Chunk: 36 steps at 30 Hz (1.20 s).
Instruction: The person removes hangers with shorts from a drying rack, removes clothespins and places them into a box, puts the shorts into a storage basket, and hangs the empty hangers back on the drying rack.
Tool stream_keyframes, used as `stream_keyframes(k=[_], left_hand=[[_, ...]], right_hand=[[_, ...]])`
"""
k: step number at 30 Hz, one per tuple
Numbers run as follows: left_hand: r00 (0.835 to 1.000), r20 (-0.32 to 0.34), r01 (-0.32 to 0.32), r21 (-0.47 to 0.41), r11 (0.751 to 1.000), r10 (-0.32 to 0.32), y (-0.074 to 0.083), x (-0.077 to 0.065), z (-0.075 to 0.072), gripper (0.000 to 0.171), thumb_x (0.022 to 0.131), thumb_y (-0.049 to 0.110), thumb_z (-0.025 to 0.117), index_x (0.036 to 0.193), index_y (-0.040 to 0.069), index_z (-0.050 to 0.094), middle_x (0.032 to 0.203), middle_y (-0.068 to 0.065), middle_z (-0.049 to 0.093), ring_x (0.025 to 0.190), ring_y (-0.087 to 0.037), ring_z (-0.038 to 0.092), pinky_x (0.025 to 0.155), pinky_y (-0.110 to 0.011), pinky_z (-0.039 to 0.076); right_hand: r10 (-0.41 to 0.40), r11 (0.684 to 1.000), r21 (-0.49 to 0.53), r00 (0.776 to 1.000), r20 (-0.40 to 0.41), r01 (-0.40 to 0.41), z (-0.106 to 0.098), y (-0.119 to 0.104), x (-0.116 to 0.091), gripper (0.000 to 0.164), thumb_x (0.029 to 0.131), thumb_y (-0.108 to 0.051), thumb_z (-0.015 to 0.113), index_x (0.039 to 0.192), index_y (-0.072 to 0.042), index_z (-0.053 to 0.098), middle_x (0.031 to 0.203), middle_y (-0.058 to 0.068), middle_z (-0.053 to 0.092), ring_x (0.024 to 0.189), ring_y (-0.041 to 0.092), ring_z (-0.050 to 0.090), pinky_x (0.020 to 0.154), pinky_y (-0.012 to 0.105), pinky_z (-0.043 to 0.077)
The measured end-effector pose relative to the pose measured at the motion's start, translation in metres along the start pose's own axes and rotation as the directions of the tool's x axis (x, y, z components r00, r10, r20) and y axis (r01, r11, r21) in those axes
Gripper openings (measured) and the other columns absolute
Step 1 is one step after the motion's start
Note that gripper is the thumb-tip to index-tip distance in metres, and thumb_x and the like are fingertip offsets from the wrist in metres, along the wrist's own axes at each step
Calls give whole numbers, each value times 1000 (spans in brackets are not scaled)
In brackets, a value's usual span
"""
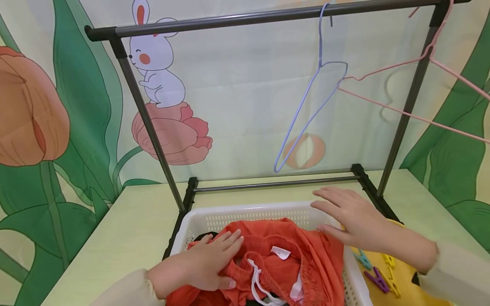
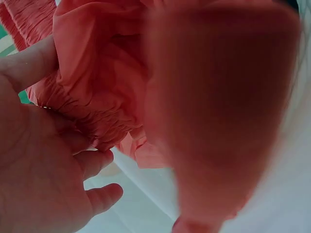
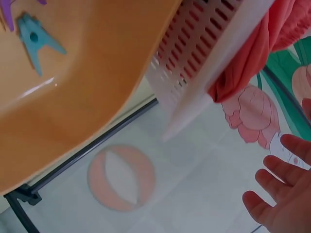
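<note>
Red drawstring pants [image 1: 321, 259] lie heaped in a white perforated basket [image 1: 249, 208], their elastic waistband, white cord and white label facing up. My left hand [image 1: 206, 264] rests on the waistband's left side, fingers straight. In the left wrist view, the fingers of that hand [image 2: 39, 170] spread along the gathered red fabric [image 2: 97, 63]. Over the basket's right rim, my right hand [image 1: 354, 216] hovers with fingers spread and nothing held. The right wrist view has this hand [image 3: 289, 194] apart from the red cloth [image 3: 252, 53].
A black rack [image 1: 245, 18] stands behind the basket. From its bar hang a lilac hanger [image 1: 296, 114] and a pink hanger [image 1: 383, 66]. To the right, a yellow tub [image 1: 413, 293] holds purple [image 1: 377, 280], teal [image 1: 363, 259] and yellow clothespins. Something black shows under the pants.
</note>
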State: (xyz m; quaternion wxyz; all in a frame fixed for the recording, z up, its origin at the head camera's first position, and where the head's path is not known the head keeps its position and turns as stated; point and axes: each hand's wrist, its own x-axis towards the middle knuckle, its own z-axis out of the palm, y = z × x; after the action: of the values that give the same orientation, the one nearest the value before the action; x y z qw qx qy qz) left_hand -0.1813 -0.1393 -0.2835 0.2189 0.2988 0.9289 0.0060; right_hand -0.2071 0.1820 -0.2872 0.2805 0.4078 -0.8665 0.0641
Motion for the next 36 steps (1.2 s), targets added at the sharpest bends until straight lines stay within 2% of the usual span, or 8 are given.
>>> stream_keyframes(k=[5, 8, 12, 21, 24, 26, 29, 36], left_hand=[[999, 37, 12, 43, 999, -13, 3, 3, 3, 79, 78, 43, 60, 141, 18, 20, 148, 1, 15, 136, -23, 13, 105, -54, 13], [999, 52, 12, 76, 997, -16, 4, 6, 5, 79, 78, 44, 60, 141, 19, 20, 148, 2, 15, 136, -22, 14, 105, -53, 15], [997, 68, 14, 96, 995, -20, 5, 9, 8, 79, 76, 45, 61, 141, 21, 22, 148, 4, 17, 136, -22, 15, 105, -54, 15], [992, 121, 10, 101, 995, -22, 8, 12, 12, 79, 75, 46, 61, 140, 24, 22, 147, 7, 17, 136, -22, 15, 105, -53, 18], [993, 120, -4, 116, 993, -10, 11, 11, 9, 80, 75, 48, 61, 140, 24, 21, 147, 6, 16, 136, -23, 14, 105, -53, 17], [993, 115, -10, 135, 991, -6, 13, 10, 4, 83, 73, 51, 61, 140, 24, 21, 148, 5, 16, 136, -24, 13, 105, -53, 17], [995, 102, -12, 167, 986, -5, 18, 7, -7, 87, 70, 55, 62, 140, 23, 21, 148, 4, 15, 136, -24, 12, 105, -53, 15], [995, 95, -13, 80, 997, 5, 22, 2, -40, 93, 68, 56, 64, 141, 20, 19, 149, 0, 12, 137, -25, 7, 107, -52, 10]], right_hand=[[25, 999, 40, 979, 200, -34, 3, -11, -3, 48, 82, -43, 57, 120, -14, 54, 129, 9, 48, 118, 28, 45, 88, 47, 41], [52, 994, 70, 941, 335, -80, 4, -18, -3, 55, 82, -48, 53, 127, -17, 47, 136, 7, 41, 123, 28, 39, 91, 50, 38], [30, 990, 110, 891, 453, -89, 5, -24, -4, 62, 83, -54, 47, 132, -17, 41, 139, 5, 38, 128, 28, 33, 94, 54, 33], [33, 966, 174, 759, 650, -191, 11, -30, -8, 68, 79, -64, 40, 130, -19, 44, 135, 3, 43, 128, 28, 33, 99, 57, 25], [36, 962, 175, 734, 678, -209, 13, -30, -9, 69, 79, -66, 38, 130, -19, 45, 134, 4, 45, 127, 28, 34, 99, 57, 23], [37, 952, 196, 726, 687, -234, 12, -30, -9, 68, 79, -65, 39, 130, -19, 45, 134, 4, 45, 127, 28, 34, 99, 58, 23], [33, 934, 239, 732, 680, -265, 11, -28, -7, 65, 81, -61, 41, 129, -18, 46, 133, 5, 46, 127, 29, 34, 98, 59, 23], [53, 901, 309, 783, 620, -306, 3, -20, 3, 62, 84, -57, 41, 127, -15, 48, 131, 7, 47, 127, 33, 33, 96, 59, 26]])
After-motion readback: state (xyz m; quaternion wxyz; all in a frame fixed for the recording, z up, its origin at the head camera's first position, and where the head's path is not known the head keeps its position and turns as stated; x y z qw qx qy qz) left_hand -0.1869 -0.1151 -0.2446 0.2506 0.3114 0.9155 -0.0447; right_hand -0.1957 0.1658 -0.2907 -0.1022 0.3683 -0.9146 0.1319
